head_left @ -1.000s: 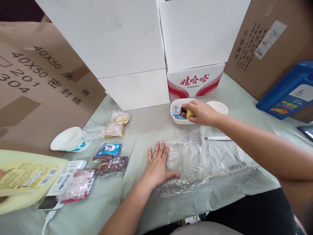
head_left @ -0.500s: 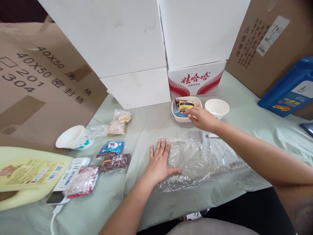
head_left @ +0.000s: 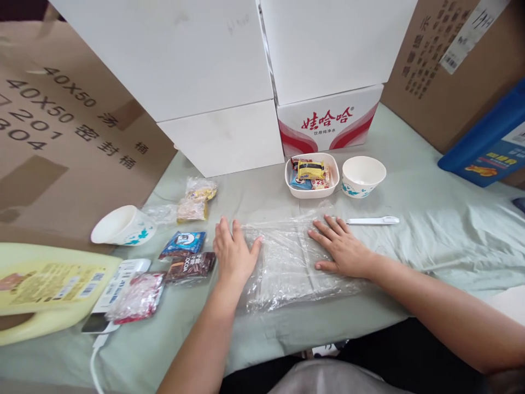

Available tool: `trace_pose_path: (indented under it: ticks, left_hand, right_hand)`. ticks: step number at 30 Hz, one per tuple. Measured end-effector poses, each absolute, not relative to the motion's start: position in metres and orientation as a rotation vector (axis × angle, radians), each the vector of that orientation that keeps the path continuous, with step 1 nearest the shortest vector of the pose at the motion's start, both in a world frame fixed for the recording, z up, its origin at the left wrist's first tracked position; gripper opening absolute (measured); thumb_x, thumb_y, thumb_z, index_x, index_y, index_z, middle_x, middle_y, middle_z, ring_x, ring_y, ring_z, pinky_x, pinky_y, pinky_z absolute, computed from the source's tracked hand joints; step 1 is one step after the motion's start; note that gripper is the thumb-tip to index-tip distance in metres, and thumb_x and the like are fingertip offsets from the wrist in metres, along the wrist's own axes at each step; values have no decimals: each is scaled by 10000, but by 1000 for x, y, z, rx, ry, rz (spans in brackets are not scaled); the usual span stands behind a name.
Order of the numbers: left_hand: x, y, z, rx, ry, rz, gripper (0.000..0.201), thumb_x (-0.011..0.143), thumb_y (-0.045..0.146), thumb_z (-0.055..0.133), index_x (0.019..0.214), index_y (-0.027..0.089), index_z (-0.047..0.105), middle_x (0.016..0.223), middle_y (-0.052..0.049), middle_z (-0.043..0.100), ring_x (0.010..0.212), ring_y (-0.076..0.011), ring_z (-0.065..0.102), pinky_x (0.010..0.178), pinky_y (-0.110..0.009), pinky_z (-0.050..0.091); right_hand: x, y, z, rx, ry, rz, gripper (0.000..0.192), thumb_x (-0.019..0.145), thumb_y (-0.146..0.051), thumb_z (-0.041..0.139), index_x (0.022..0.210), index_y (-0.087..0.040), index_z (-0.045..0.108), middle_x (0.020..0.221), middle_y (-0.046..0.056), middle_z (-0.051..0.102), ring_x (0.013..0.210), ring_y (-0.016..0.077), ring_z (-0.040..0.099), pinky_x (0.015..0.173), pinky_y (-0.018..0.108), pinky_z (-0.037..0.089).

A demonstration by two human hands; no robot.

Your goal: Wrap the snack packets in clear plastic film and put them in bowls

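A sheet of clear plastic film (head_left: 287,268) lies wrinkled on the cloth in front of me. My left hand (head_left: 234,251) rests at its left edge with fingers spread. On the film's right part my right hand (head_left: 342,249) lies flat, fingers apart, holding nothing. Just beyond the right hand is a white pen-like cutter (head_left: 373,221), its left end close to the fingers. Farther back stands a white tray (head_left: 311,193) holding several wrapped snacks, with a yellow packet (head_left: 310,169) on top. A paper bowl (head_left: 363,178) is beside it.
Wrapped snacks lie left of the film: a blue packet (head_left: 183,244), a brown cocoa packet (head_left: 192,267) and film-wrapped yellow ones (head_left: 192,209). A red wrapped packet (head_left: 139,298) sits on a white corded device (head_left: 123,279). A yellow jug (head_left: 49,295), blue bottle (head_left: 488,148) and boxes (head_left: 221,137) surround the area.
My right hand has left the tray and come down onto the film, leaving the yellow packet in the tray. My left hand has shifted left, and the film has moved left too.
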State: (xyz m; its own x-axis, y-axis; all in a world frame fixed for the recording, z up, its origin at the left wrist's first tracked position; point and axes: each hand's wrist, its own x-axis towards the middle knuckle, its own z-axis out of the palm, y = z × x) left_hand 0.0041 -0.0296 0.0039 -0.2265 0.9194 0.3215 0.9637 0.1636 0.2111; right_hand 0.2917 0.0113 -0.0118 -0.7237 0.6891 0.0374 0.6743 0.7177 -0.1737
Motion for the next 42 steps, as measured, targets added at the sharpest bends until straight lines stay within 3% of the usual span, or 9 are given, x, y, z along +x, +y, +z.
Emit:
trace_pose_path:
  ticks: [5,12,16,19,25,28,31,35,42]
  left_hand:
    - [20,-41,11,-2440,-1969,-653,344,911,371,535,1195,195,616,1278,-128,572,1261,-277,507,1097,-430,393]
    - [22,-38,2,-2658,-2052,-225,715,785,480,706,1409,237,454,1575,-116,296,1475,-390,152,1171,-601,176]
    - [15,-46,25,-2663,-1979,-716,293,847,387,652,1073,201,645,1217,-110,597,1234,-286,496,1066,-462,385]
    - [13,-58,47,-3112,-1899,-662,228,785,419,720,830,210,639,924,-36,614,941,-205,578,858,-342,487]
    - [22,-77,44,-3290,-1739,-31,584,532,374,885,1034,245,615,1234,-71,540,1197,-315,477,1001,-469,425]
    - [24,-76,37,-3145,-1809,-77,385,663,201,784,997,245,600,1379,-63,480,1308,-307,412,1053,-475,397]
    - [18,-71,40,-3165,-1825,-108,123,785,117,609,844,223,585,1348,-46,535,1301,-258,441,1033,-420,425]
    - [4,-72,57,-3225,-1971,-242,150,840,111,464,810,217,566,1173,-37,642,1114,-200,587,944,-356,476]
    - [-6,-67,66,-3669,-2560,-398,88,844,267,533,900,203,513,754,12,642,638,-128,644,622,-251,519]
  right_hand:
    - [289,15,-1,-1130,-2757,241,740,906,-664,427,1453,-166,444,1529,164,383,1359,367,368,1064,543,344]
    - [301,33,3,-1525,-2516,106,650,930,-555,461,1397,-103,491,1472,206,444,1220,380,469,1012,535,387]
    - [321,26,25,-1178,-2451,265,541,923,-559,496,1253,-141,592,1302,182,576,1156,321,511,992,486,414]
    - [326,13,42,-798,-2622,695,567,838,-626,599,1178,-173,620,1091,128,649,1005,257,582,873,397,474]
    - [307,-14,34,-551,-2954,834,775,664,-610,760,1285,-186,575,1232,136,573,1129,307,498,971,463,393]
    - [300,-18,26,-657,-2986,611,785,687,-479,779,1361,-175,516,1358,168,501,1223,346,436,1014,514,343]
    - [300,-18,29,-672,-2966,569,486,783,-264,679,1252,-168,591,1378,155,511,1257,324,433,1027,503,343]
    - [311,-14,48,-623,-2903,879,252,844,-86,462,936,-188,674,1008,75,685,1031,220,585,914,377,437]
    - [332,1,65,-729,-2661,1772,180,861,-226,498,870,-194,675,759,8,696,655,138,625,596,245,461]
